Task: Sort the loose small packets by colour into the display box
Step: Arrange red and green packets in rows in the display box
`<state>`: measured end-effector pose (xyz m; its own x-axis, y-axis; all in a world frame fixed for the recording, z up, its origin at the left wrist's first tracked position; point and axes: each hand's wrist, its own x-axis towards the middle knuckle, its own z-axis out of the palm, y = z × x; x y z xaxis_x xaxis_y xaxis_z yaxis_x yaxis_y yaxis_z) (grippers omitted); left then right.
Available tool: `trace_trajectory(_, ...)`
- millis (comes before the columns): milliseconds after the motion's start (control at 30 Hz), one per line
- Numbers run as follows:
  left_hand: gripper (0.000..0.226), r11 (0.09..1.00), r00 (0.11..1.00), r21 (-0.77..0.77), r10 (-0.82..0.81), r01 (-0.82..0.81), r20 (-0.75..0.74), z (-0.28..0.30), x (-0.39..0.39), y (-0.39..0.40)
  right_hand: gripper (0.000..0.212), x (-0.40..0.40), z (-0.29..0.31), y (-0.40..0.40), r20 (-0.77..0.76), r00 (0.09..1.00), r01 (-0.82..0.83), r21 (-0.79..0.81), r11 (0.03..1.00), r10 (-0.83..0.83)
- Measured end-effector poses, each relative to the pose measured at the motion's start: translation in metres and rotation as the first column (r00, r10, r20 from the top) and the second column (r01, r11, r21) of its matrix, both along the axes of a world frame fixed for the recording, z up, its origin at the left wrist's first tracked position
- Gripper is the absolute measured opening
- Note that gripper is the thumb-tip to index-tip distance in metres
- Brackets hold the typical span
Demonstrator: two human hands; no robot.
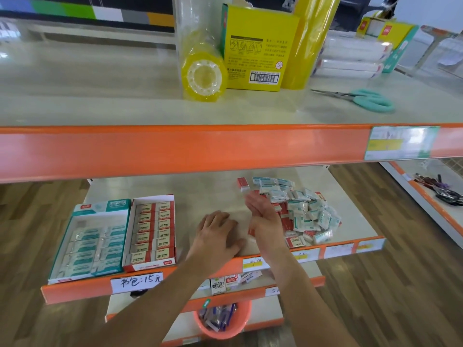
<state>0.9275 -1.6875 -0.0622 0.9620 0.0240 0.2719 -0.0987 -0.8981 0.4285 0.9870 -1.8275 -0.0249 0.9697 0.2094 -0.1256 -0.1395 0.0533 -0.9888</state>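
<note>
Two display boxes sit at the left of the middle shelf [220, 186]: the teal box [92, 236] at far left, partly filled with teal packets, and beside it the red box [150, 231], packed in two columns with red-and-cream packets. The loose pile [298, 211], mixed teal and red, lies well to the right on the same shelf.

My left hand [218, 234] rests flat on the bare shelf, fingers relaxed, holding nothing. My right hand [263, 216] stands on edge against the pile's left side, fingers straight, touching packets without gripping any.

I judge the step to be gathering the pile toward me. Next, I should pick one colour and carry it left to its matching box. A pink bucket [223, 321] below holds other wrapped items.
</note>
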Motion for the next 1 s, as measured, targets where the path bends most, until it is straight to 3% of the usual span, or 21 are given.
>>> trace_trajectory(67,0.055,1.0,1.0,-0.018,-0.009,0.009,-0.02,0.0,0.0,0.001,0.069,-0.002,-0.001,-0.003,0.038,0.998,0.041,-0.036,0.999,-0.04)
trace_trajectory(100,0.059,1.0,0.999,-0.027,-0.013,0.013,-0.033,0.0,0.0,0.001,0.067,-0.004,-0.002,-0.006,0.096,0.994,0.06,-0.153,0.986,-0.046)
trace_trajectory(200,0.058,0.999,0.999,-0.041,-0.016,0.015,-0.045,0.003,0.0,0.001,0.057,-0.009,-0.01,-0.013,0.206,0.971,0.004,-0.512,0.859,0.118)
trace_trajectory(333,0.058,1.0,1.0,-0.027,0.006,-0.006,-0.019,0.002,0.0,0.001,0.053,-0.01,-0.018,-0.012,0.283,0.91,-0.025,-0.694,0.72,0.304)
trace_trajectory(400,0.055,0.999,1.0,-0.036,0.026,-0.026,-0.005,-0.001,0.0,0.001,0.051,-0.01,-0.021,-0.011,0.311,0.889,-0.018,-0.71,0.704,0.336)
trace_trajectory(500,0.048,0.997,0.999,-0.058,0.05,-0.05,-0.003,-0.004,0.001,0.002,0.032,-0.006,-0.026,-0.012,0.39,0.867,0.024,-0.655,0.755,0.311)
trace_trajectory(667,0.046,0.997,0.998,-0.05,0.064,-0.063,0.007,-0.005,0.001,0.002,0.018,-0.008,-0.022,-0.013,0.376,0.912,0.069,-0.533,0.843,0.163)
trace_trajectory(1000,0.027,0.996,0.995,-0.055,0.081,-0.077,0.067,-0.003,-0.002,0.001,0.011,-0.008,-0.029,-0.013,0.415,0.896,0.118,-0.568,0.815,0.159)
